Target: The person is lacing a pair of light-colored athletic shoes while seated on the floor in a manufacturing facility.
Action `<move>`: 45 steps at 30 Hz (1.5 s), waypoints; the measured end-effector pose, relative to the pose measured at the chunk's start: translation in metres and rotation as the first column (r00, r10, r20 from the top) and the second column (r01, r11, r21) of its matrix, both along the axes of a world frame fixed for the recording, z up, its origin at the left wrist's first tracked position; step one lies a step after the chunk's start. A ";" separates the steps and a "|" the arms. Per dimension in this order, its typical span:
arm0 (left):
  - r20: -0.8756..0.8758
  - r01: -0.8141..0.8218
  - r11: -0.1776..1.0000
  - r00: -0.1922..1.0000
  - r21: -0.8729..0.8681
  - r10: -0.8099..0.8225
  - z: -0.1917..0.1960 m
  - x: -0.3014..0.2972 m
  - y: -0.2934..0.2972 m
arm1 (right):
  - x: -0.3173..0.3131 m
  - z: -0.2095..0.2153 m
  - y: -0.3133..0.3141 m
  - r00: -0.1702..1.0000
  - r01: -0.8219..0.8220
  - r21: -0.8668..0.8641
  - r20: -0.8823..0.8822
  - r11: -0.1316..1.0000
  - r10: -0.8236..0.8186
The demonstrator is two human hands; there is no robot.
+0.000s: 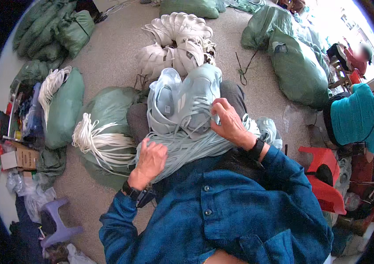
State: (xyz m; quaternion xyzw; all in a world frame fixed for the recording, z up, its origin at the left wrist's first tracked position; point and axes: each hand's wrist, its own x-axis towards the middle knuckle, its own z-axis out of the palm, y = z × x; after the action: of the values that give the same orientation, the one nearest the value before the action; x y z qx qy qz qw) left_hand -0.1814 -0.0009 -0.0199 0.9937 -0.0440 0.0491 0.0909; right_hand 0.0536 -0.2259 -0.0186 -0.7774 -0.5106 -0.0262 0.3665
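lying just left of the curled right grip (231, 125), a pale blue laced shoe (199, 90), left grip (151, 159) over the lace bundle (191, 150), cannot tell whether either grasps anything

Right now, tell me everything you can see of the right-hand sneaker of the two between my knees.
The right-hand sneaker is pale blue, its upper seemingly fabric, with what looks like a rounded toe pointing away from you and whitish stripes on its left side. Pale laces cross its front. It sits close beside the other sneaker, beyond a heap of loose laces; its sole is hidden. Your right hand has fingertips at its right edge, perhaps pinching a lace.
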 end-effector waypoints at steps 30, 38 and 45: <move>0.562 0.016 0.919 0.795 -0.395 0.228 0.014 0.088 -0.045 | -0.006 0.023 0.052 0.994 -0.091 0.015 0.070 0.996 0.089; 0.360 -0.044 0.715 0.841 -0.698 0.403 0.005 0.076 -0.037 | 0.026 0.015 0.026 0.567 0.446 0.349 -0.823 0.824 0.042; 0.243 -0.119 0.644 0.862 -0.755 0.445 -0.014 0.084 -0.032 | 0.049 0.019 -0.010 0.405 0.618 0.352 -0.909 0.703 0.099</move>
State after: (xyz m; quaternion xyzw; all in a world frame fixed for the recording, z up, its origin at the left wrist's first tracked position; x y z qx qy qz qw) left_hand -0.0976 -0.0329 -0.0344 0.8383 0.1201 0.2820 0.4509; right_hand 0.1028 -0.2364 0.0006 -0.5673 -0.0589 0.1439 0.8087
